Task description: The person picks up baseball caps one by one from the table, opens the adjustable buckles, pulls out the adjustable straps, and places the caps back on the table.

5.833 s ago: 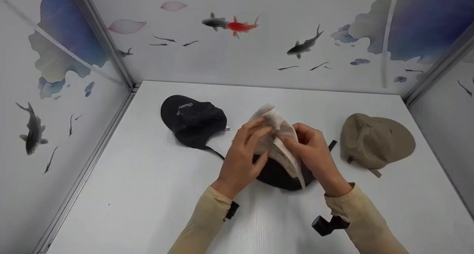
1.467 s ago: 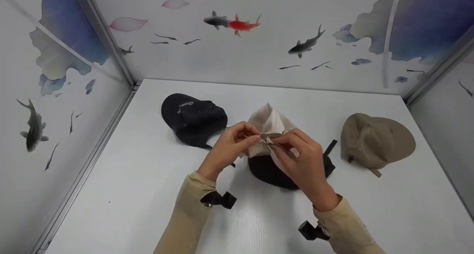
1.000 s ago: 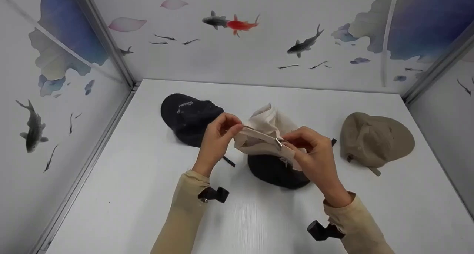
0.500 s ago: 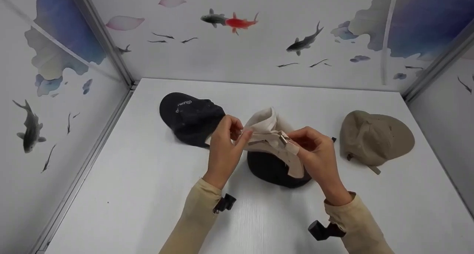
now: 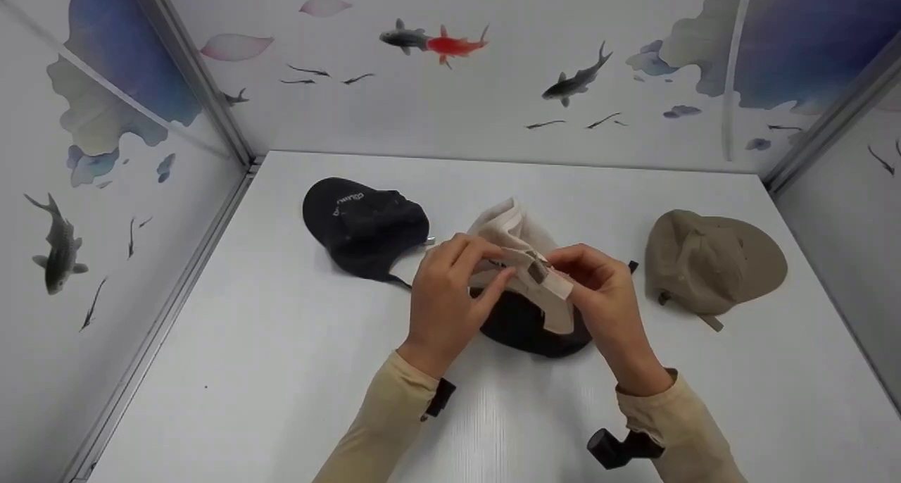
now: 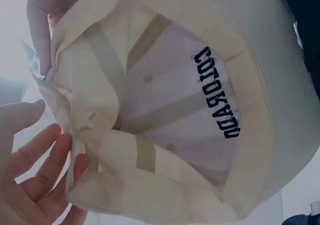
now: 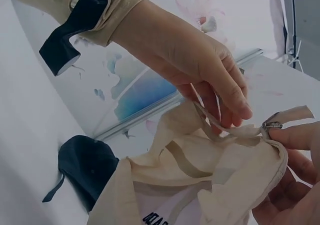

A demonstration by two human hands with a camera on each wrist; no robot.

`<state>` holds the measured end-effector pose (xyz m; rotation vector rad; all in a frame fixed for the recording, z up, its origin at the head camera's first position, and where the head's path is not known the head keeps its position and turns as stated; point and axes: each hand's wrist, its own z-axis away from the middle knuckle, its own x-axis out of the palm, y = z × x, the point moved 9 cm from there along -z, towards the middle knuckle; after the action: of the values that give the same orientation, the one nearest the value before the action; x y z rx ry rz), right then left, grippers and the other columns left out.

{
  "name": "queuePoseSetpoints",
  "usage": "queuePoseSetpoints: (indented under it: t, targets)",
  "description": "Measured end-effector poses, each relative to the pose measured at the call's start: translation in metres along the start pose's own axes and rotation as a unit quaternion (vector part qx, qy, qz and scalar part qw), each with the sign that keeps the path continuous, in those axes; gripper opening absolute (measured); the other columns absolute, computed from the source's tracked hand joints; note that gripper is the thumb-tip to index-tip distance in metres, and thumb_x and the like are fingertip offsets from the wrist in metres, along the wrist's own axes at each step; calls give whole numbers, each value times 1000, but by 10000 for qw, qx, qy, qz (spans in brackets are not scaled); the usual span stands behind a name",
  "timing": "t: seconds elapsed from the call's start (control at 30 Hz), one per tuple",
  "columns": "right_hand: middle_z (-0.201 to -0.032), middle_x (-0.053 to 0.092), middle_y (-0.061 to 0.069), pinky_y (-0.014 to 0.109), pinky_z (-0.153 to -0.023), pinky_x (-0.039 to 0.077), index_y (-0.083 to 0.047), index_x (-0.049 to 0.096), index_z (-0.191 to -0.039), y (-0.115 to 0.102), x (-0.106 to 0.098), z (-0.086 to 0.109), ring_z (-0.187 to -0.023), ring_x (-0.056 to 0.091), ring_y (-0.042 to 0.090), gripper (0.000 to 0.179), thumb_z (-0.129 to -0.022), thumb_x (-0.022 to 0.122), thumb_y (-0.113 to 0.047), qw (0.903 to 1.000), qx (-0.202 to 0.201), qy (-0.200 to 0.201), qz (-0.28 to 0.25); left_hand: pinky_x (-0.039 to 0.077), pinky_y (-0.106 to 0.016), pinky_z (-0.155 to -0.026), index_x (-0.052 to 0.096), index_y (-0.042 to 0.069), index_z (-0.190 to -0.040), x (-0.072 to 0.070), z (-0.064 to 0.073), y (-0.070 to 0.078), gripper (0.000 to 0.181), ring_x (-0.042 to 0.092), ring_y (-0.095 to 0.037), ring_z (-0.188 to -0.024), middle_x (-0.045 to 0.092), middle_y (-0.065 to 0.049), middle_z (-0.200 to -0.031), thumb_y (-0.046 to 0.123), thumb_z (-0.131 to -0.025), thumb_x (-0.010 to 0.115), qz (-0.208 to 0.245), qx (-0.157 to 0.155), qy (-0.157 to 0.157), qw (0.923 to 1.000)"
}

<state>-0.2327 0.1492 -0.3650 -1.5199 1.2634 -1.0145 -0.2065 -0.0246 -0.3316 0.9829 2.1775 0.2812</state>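
Observation:
Both hands are at a cream baseball cap (image 5: pixel 510 222), held up in the middle with its open underside showing. Dark lettering stitched through its crown (image 6: pixel 217 92) shows in the left wrist view. My right hand (image 5: pixel 602 300) pinches the back strap beside its metal buckle (image 5: pixel 538 270); the strap's loose end (image 7: pixel 295 114) sticks out past the buckle. My left hand (image 5: pixel 450 296) is at the other part of the strap, its fingertips (image 6: pixel 62 142) touching the cap's edge, the thumb held apart. Beneath the cream cap a black cap (image 5: pixel 528 331) is partly hidden.
On the white table (image 5: pixel 281 370) another black cap (image 5: pixel 362 229) with white lettering lies at the left back. An olive-brown cap (image 5: pixel 711 261) lies at the right. White panels (image 5: pixel 464 117) printed with fish stand at the back and both sides.
The strap went from bunched between both hands to stretched out, then slack again. My left hand has come back toward the buckle and its thumb has parted. The right hand keeps its pinch.

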Motion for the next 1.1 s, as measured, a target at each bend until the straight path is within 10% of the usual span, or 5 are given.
queuePoseSetpoints:
  t: [0.43, 0.67, 0.87, 1.1]
  targets:
    - [-96, 71, -1, 20, -76, 57, 14, 65, -102, -4, 13, 2, -87, 68, 10, 14, -89, 65, 9, 9973, -595, -389, 169, 24, -51, -123, 69, 12, -119, 23, 0, -2, 23, 58, -15, -129, 71, 0, -121, 20, -98, 64, 1639, -441, -888, 9815]
    - [-95, 71, -6, 17, -75, 55, 12, 67, -101, -8, 11, 0, -86, 67, 6, 13, -88, 66, 10, 9923, -1003, -338, 650, 38, -51, -116, 72, 7, -104, 26, -5, -5, 14, 70, -14, -100, 75, -4, -103, 15, -93, 70, 2332, -722, -830, 9662]
    - [-94, 70, -4, 16, -69, 53, 7, 68, -101, -12, 10, 0, -82, 65, 7, 13, -88, 66, 11, 9890, -1132, -396, 863, 57, -30, -79, 69, 5, -96, 20, -6, -10, 7, 65, -11, -89, 72, -5, -96, 10, -92, 70, 2186, -876, -595, 9700]
    - [-98, 69, 0, 19, -75, 55, 11, 62, -103, -13, 0, 6, -87, 64, 9, 15, -90, 58, 15, 9933, -830, -805, 4, 51, -38, -100, 59, 4, -103, 5, 2, -37, 9, 64, -18, -106, 67, -9, -107, 12, -101, 56, 2163, -1388, -461, 9653]
